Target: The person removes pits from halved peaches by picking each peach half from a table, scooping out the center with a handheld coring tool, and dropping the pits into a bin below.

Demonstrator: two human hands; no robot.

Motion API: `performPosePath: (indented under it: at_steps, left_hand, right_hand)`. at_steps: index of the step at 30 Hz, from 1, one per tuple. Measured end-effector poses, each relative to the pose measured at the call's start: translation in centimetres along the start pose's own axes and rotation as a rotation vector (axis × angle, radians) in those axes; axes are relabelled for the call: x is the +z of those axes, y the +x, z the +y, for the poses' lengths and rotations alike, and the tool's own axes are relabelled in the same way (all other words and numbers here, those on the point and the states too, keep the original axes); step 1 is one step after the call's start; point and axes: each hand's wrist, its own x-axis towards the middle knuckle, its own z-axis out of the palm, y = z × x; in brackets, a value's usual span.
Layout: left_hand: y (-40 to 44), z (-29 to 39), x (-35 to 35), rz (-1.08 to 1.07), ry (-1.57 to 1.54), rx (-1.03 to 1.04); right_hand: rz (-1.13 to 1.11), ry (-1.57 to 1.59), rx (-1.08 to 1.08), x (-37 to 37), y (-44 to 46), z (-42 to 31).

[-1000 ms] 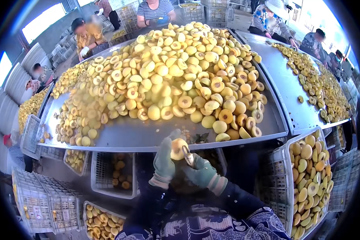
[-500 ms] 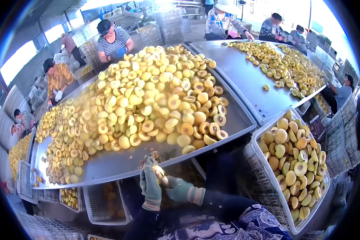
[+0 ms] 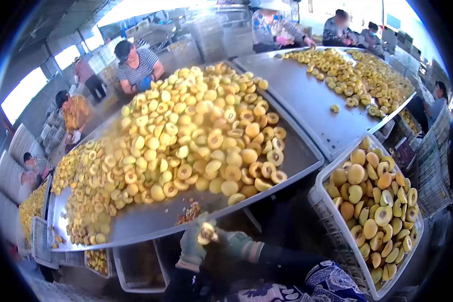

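Observation:
My left hand [image 3: 192, 245], in a green glove, is closed round a piece of yellow fruit [image 3: 207, 233] just below the table's front edge. Right beside it, my gloved right hand [image 3: 235, 244] touches the fruit; its fingers are blurred, and whether it holds a tool cannot be made out. Beyond my hands, a large heap of halved yellow fruit [image 3: 186, 146] lies on the metal table [image 3: 136, 227]. A small pile of pits [image 3: 189, 211] sits near the table's edge.
A crate [image 3: 318, 197] full of fruit halves stands at my right. Under the table's front edge are more crates [image 3: 142, 288]. A second metal table [image 3: 282, 85] with fruit adjoins at the right. Several people sit or stand around the tables.
The view has turned to the right, shifting the tables and crates leftward. My hands stay together at the fruit and now appear lower. The tool seen earlier in my right hand is no longer distinct.

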Motion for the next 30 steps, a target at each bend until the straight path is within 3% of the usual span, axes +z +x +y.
performPosePath:
  at_steps: [1,3,4,5,7,9,11,14,15,16,18,20,22,24,26,29,30]
  left_hand:
    - [-0.1,-0.3,0.1,0.031,-0.051,0.047]
    - [0.0,0.3,2.2,0.091,-0.188,0.12]
    - [-0.3,0.7,3.1,0.104,-0.277,0.153]
    - [-0.4,0.8,3.4,0.092,-0.173,0.252]
    - [-1.0,1.2,4.0,-0.003,-0.253,0.225]
    - [-0.9,0.8,3.8,-0.029,-0.18,0.196]
    - [-0.5,0.7,2.5,0.003,-0.001,0.184]
    - [-1.0,1.4,2.3,-0.002,0.403,0.334]
    - [-1.1,1.7,2.4,0.014,0.328,0.306]
    - [-1.0,1.7,2.0,0.001,-0.071,0.091]
    - [-0.6,0.9,1.5,-0.076,-0.225,0.14]
    - [-0.8,0.8,2.0,-0.064,-0.189,0.163]
    - [-1.0,1.4,3.3,0.058,-0.28,0.014]
    - [-1.1,1.6,3.8,0.12,-0.33,-0.011]
    - [-1.0,1.5,3.7,0.007,-0.431,0.099]
    - [-1.8,2.2,4.9,0.072,-0.332,0.174]
    - [-2.1,2.3,5.1,0.068,-0.33,0.164]
  right_hand:
    - [0.015,-0.017,-0.03,-0.2,-0.3,-0.8]
    - [0.059,-0.373,-0.165,1.2,-1.4,-1.6]
    - [0.099,-0.717,-0.287,1.8,-1.9,-1.8]
    - [0.158,-1.073,-0.427,1.7,-1.8,-2.3]
    - [0.312,-1.796,-0.709,0.8,-1.7,-3.6]
    - [0.308,-1.493,-0.581,-0.8,-2.1,-6.1]
    - [0.107,-0.157,-0.064,-2.1,-3.0,-9.3]
    - [0.06,-0.281,0.104,-2.3,-2.8,-8.3]
    - [0.083,-0.244,0.101,-2.4,-2.9,-8.3]
    - [0.151,-0.333,0.039,-2.0,-3.1,-8.2]
    - [0.124,-0.187,0.033,-1.5,-3.0,-6.6]
    - [0.042,0.093,0.123,-0.7,-2.3,-4.6]
    - [-0.018,0.357,0.168,0.2,-1.6,-3.7]
    - [0.037,-0.347,-0.008,0.3,-2.1,-3.8]
    - [0.103,0.251,0.011,1.5,-3.3,-1.3]
    - [0.119,0.008,0.132,1.4,-3.2,-4.5]
    - [0.145,0.005,0.027,1.3,-3.2,-4.6]
